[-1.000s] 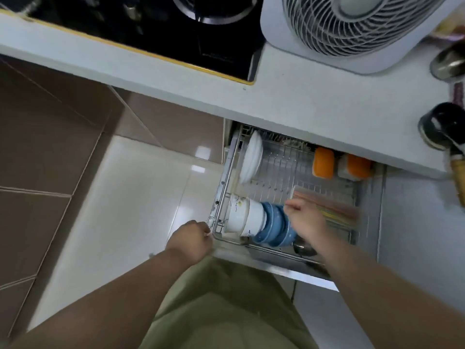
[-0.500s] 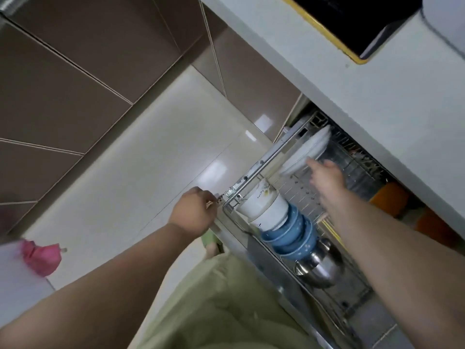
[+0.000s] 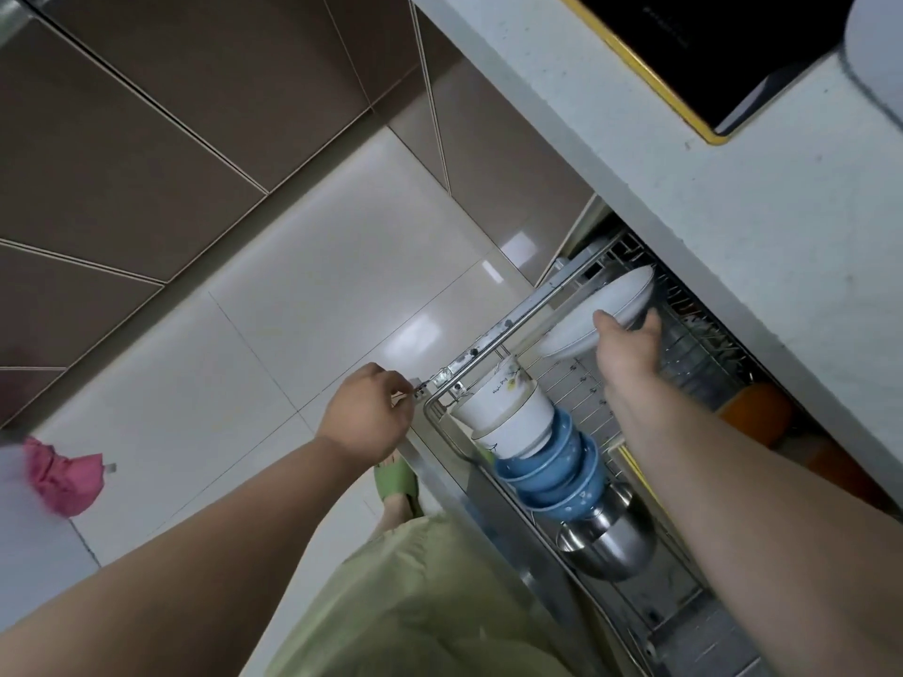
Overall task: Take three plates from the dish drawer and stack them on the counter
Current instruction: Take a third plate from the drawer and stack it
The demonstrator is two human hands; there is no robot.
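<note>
White plates [image 3: 601,310] stand on edge in the wire rack of the open dish drawer [image 3: 493,334], under the counter [image 3: 733,197]. My right hand [image 3: 628,339] reaches into the rack, thumb and fingers closed around the rim of the plates. My left hand [image 3: 369,412] grips the drawer's front corner at its metal rail. How many plates the hand holds is hidden.
White bowls [image 3: 508,408], blue bowls [image 3: 552,471] and a steel bowl [image 3: 608,544] lie stacked on their side along the drawer's front. Orange items [image 3: 752,412] sit at the back. A black hob [image 3: 708,51] is on the counter. A pink thing [image 3: 61,481] lies on the floor.
My right hand moved from the blue bowls back to the white plates and closed on their rim. The view swung left and tilted. My left hand stayed at the drawer corner.
</note>
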